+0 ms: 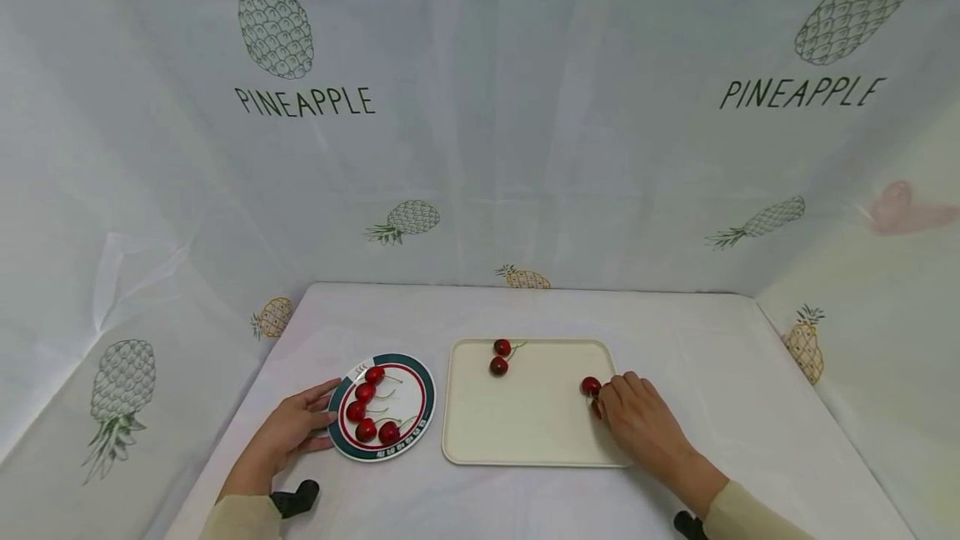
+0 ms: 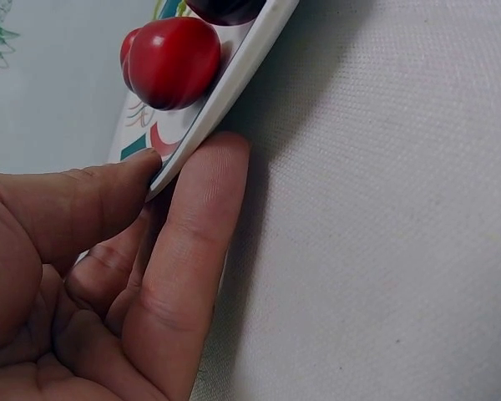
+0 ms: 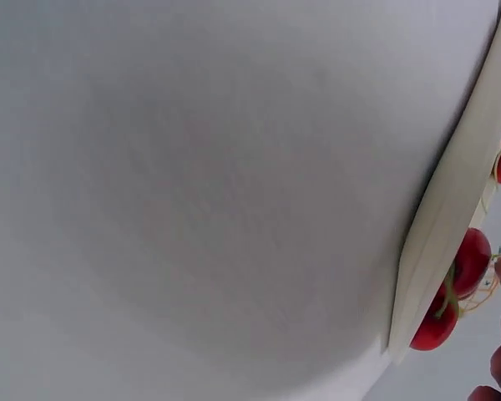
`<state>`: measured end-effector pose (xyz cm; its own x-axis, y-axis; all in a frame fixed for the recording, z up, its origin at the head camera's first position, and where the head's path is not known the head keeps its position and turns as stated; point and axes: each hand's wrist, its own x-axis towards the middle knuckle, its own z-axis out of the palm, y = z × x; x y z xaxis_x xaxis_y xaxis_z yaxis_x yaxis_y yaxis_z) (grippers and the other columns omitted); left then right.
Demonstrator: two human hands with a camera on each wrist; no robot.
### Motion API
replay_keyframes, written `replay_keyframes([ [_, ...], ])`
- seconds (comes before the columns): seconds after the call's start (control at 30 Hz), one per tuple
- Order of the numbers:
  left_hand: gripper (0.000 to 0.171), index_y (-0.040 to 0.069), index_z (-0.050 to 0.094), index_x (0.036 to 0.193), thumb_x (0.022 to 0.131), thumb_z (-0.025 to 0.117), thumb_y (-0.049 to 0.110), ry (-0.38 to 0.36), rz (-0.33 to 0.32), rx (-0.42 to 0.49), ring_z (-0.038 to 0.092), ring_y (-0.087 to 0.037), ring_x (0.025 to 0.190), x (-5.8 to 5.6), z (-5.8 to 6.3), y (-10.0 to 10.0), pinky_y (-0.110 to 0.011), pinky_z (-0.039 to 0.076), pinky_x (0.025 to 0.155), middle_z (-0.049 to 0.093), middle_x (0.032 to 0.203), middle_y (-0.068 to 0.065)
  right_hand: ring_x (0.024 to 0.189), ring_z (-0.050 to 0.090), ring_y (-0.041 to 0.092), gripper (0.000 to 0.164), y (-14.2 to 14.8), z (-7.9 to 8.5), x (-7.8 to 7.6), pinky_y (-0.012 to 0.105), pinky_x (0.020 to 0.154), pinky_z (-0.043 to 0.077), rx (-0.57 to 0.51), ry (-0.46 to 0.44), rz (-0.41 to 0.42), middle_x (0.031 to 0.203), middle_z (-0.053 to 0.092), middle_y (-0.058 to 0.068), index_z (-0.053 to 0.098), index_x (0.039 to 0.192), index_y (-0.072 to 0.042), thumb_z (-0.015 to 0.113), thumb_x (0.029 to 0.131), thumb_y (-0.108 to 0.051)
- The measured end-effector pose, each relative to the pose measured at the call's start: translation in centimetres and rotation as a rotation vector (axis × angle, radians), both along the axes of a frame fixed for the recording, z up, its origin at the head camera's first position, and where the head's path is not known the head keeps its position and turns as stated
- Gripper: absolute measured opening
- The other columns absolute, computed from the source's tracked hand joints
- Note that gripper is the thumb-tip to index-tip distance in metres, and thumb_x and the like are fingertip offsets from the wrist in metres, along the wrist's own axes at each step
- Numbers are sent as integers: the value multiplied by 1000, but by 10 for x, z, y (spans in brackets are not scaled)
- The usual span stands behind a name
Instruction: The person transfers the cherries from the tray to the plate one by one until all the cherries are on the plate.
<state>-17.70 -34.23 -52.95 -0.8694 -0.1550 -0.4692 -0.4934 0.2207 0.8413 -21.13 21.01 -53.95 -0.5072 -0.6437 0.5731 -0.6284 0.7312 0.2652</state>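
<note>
My left hand pinches the left rim of a white plate with a dark green band, thumb on top and fingers beneath. Several red cherries with stems lie on that plate, one cherry close to the thumb in the left wrist view. At the right end of a cream tray, the curled fingers of my right hand reach a pair of cherries, partly covering one. In the right wrist view those cherries sit by the tray's edge beside the fingertips; I cannot tell whether they grip one.
Two more cherries lie near the tray's back edge, left of its middle. Plate and tray stand side by side on a white-covered table. A hanging cloth printed with pineapples encloses the back and sides.
</note>
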Motion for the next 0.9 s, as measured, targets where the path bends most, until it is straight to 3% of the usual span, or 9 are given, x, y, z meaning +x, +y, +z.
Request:
replay_keyframes([
  [0.27, 65, 12, 39, 163, 103, 63, 3, -1, -2, 6, 73, -20, 97, 1, 1, 0, -42, 66, 82, 42, 160, -31, 74, 33, 17, 49, -16, 10, -13, 24, 64, 26, -28, 1, 23, 77, 41, 0, 53, 84, -8, 19, 116, -23],
  [0.53, 66, 13, 39, 164, 103, 63, 3, -10, 2, -3, 72, -19, 97, 0, 1, -1, -41, 66, 82, 42, 160, -31, 75, 41, 19, 43, -51, 22, -23, 26, 66, 31, -57, -38, 77, 78, 47, 1, 56, 87, -8, 25, 113, -22],
  [0.67, 66, 14, 39, 164, 103, 63, 4, -16, 3, -6, 71, -19, 98, -1, 1, -1, -40, 66, 82, 41, 161, -31, 77, 43, 19, 22, -73, 28, -26, 29, 65, 37, -43, -93, 89, 81, 51, 2, 58, 90, -8, 47, 108, -17],
  [0.77, 66, 14, 39, 164, 103, 63, 4, -13, 5, -6, 71, -19, 99, -1, 0, -1, -40, 66, 82, 41, 161, -31, 77, 45, 19, 10, -93, 32, -28, 29, 65, 38, -35, -90, 111, 82, 53, 2, 59, 91, -8, 65, 97, -13],
  [0.9, 65, 14, 40, 164, 103, 63, 4, -11, 7, -1, 72, -19, 99, 0, 0, 0, -40, 66, 82, 41, 160, -31, 78, 47, 20, 12, -123, 33, -32, 28, 65, 38, -45, -46, 161, 83, 55, 3, 59, 90, -8, 70, 95, -14],
])
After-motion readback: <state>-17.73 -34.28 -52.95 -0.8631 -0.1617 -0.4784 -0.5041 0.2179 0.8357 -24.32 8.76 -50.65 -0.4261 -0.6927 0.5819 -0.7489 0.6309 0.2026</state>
